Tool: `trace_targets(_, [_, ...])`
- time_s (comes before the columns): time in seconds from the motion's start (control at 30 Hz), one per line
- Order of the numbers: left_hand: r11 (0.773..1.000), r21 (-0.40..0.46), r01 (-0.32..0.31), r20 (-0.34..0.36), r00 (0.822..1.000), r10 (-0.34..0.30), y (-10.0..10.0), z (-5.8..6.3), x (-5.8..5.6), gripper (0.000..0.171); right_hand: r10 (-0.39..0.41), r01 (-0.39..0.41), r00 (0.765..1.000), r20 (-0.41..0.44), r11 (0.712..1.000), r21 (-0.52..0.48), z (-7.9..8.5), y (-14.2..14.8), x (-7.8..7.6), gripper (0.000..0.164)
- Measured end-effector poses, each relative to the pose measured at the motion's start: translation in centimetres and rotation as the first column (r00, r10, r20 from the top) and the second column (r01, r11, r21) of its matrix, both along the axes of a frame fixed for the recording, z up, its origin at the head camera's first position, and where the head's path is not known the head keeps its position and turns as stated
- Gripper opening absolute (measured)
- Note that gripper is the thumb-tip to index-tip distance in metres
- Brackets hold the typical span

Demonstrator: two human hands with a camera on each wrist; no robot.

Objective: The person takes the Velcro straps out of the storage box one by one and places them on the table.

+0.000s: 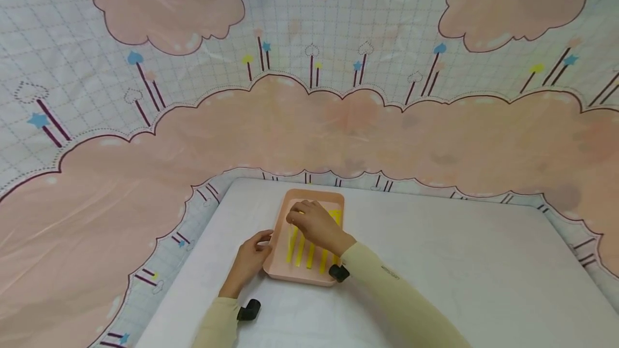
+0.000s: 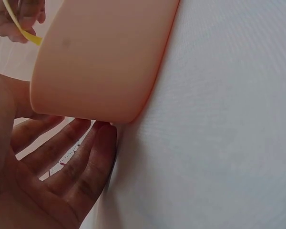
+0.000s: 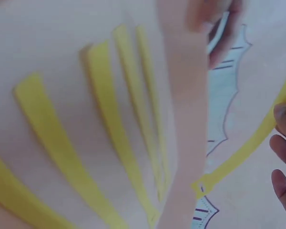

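A shallow peach-coloured tray [image 1: 278, 270] lies on the white table, with several flat yellow strips [image 1: 310, 258] side by side in it. At its left edge, my left hand [image 1: 249, 262] grips the rim; in the left wrist view the thumb goes over the rim and the fingers [image 2: 78, 164] meet the outer wall. Above the tray, my right hand [image 1: 316, 224] pinches one end of another yellow strip [image 3: 248, 149] between thumb and fingers. That strip hangs down in a slight curve. What its lower end touches is hard to tell.
The white table [image 1: 445, 262] extends to the right of the tray. Behind and at the left hangs a patterned cloth [image 1: 367, 133] with clouds and stars. Small black wrist cameras [image 1: 249, 310] sit on both sleeves.
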State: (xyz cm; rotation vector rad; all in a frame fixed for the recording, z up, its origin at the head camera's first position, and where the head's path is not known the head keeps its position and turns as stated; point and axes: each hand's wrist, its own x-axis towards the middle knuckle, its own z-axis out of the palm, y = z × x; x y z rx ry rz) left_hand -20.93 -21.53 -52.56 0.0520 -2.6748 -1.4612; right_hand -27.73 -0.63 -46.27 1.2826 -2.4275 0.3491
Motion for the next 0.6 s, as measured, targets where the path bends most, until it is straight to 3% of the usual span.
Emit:
trace_targets(0.27, [1.0, 0.008, -0.007, 0.006, 1.0, 0.007, 0.0, 0.1, -0.1, 0.041, 0.049, -0.015, 0.992, 0.115, 0.96, -0.281, 0.3, 0.6, 0.5, 0.011])
trace_targets(0.6, [1.0, 0.001, -0.009, 0.008, 1.0, 0.009, 0.0, -0.1, 0.0, 0.041, 0.058, 0.113, 0.95, 0.306, 0.851, -0.513, 0.4, 1.7, 1.4, 0.011])
